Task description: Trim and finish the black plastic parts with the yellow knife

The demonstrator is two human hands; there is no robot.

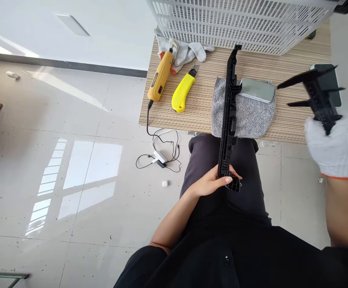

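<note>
My bare left hand [214, 182] grips the near end of a long black plastic part [229, 108] over my lap. The part's far end reaches across a grey cloth [251, 116] on the wooden table [197, 104]. My right hand [338, 146], in a white glove, is closed on a black plastic caliper [316, 94] with its jaws pointing left, held above the table's right side. A grey metal block [257, 90] lies on the cloth beside the black part.
A yellow utility knife [183, 92], a corded yellow-orange power tool [161, 76] and white gloves [185, 52] lie on the table's left part. A white lattice basket [239, 22] stands at the back. A cable and adapter [160, 156] lie on the tiled floor.
</note>
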